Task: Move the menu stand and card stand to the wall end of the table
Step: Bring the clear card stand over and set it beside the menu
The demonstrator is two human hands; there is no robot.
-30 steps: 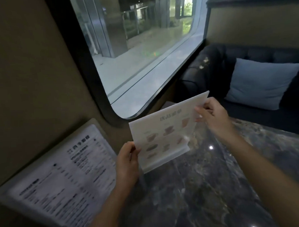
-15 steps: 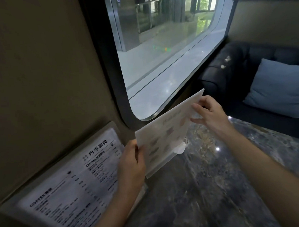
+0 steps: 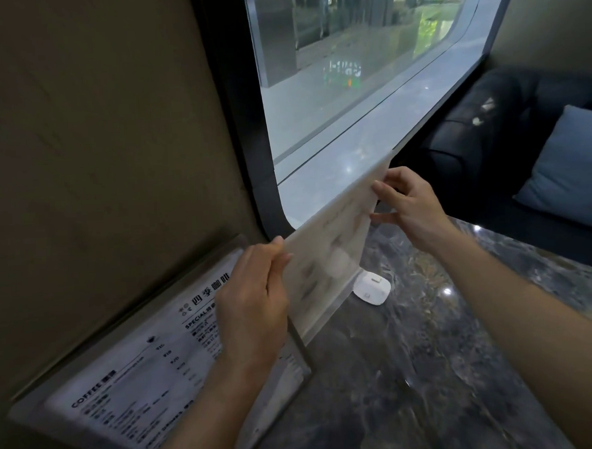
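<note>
A clear acrylic card stand [image 3: 330, 253] with pale pictures of cups stands tilted near the window end of the dark marble table [image 3: 413, 372]. My left hand [image 3: 254, 301] grips its near edge and my right hand [image 3: 409, 209] pinches its far upper corner. The stand's lower edge is at or just above the table; I cannot tell if it touches. A larger menu stand [image 3: 132, 384] with black print, headed COFFEE, leans against the brown wall at the left, partly hidden by my left forearm.
A small white rounded device [image 3: 372, 287] lies on the table just right of the card stand. The big window [image 3: 349, 86] runs along the table's end. A dark sofa [image 3: 487, 131] with a blue cushion [image 3: 570, 171] sits beyond the table at the right.
Both hands have carried the card stand toward the wall and window, turning it more edge-on to me. The white device has come into sight behind it.
</note>
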